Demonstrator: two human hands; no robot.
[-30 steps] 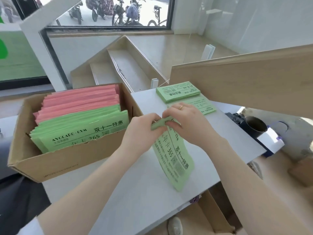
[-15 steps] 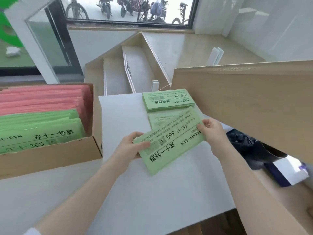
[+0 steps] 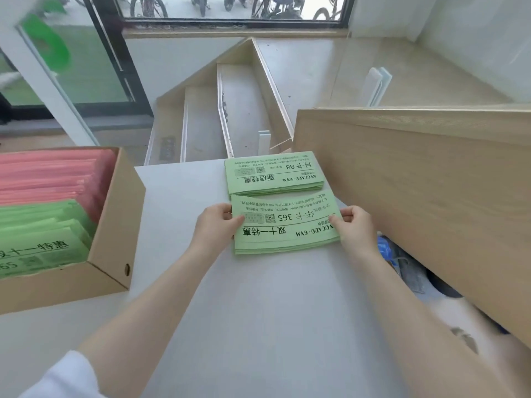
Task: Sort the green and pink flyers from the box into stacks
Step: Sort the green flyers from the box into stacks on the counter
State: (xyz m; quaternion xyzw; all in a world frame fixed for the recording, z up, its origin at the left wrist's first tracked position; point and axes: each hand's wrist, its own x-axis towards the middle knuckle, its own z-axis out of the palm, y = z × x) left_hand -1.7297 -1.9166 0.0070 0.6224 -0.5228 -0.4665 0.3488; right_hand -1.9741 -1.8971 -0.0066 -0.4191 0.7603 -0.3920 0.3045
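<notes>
A: Since half a second back we've swung the green bundle (image 3: pixel 286 222) from skewed to square. It now lies flat on the table (image 3: pixel 258 311), just short of the far stack (image 3: pixel 274 173) at 12 o'clock.

B: Hands?

A: Left hand (image 3: pixel 217 225) pinches the bundle's left end, thumb on top. Right hand (image 3: pixel 352 226) pinches the right end the same way. Both are curled on paper, not let go.

B: Axis?

A: The long axis runs 9 to 3, parallel to the far stack. The two nearly touch edge to edge.

B: Next pick?

A: The box (image 3: pixel 115 225) sits at 9 o'clock, so our left hand is nearer. Green flyers (image 3: pixel 37 237) are at its near end, pink flyers (image 3: pixel 48 176) behind at 10. We judge the release comes first, then a left reach.
</notes>
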